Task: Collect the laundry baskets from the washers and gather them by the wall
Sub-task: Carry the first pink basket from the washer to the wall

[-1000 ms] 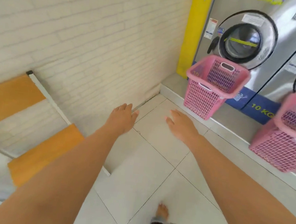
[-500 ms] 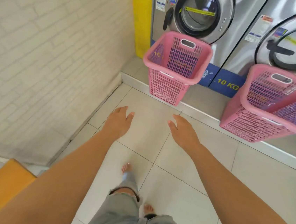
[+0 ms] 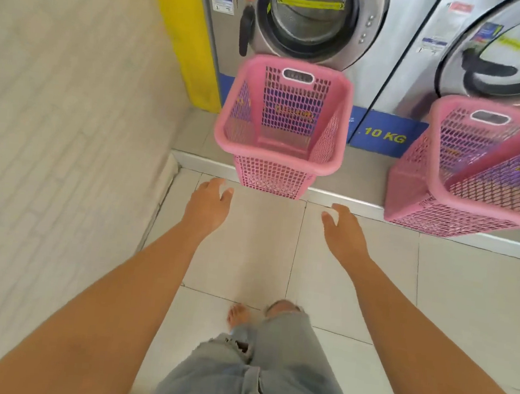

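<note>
A pink mesh laundry basket (image 3: 319,167) stands upright and empty on the raised ledge in front of the left washer (image 3: 306,18). A second pink basket (image 3: 433,183) sits on the same ledge at the right, before the second washer (image 3: 505,46), cut by the frame edge. My left hand (image 3: 208,205) is stretched out low, fingers apart, just below and left of the first basket's base, not touching it. My right hand (image 3: 342,228) is open too, below and right of that basket. Both hands hold nothing.
A white brick wall (image 3: 62,112) runs along the left, meeting a yellow panel (image 3: 186,28) beside the left washer. The ledge edge (image 3: 348,201) steps up from the white tiled floor (image 3: 246,253). My legs in torn jeans and a bare foot (image 3: 238,318) are below.
I have walked closer to the washers; the first basket now sits straight ahead and larger. Both hands have reached forward toward its base, still open and holding nothing. The orange bench has left view.
</note>
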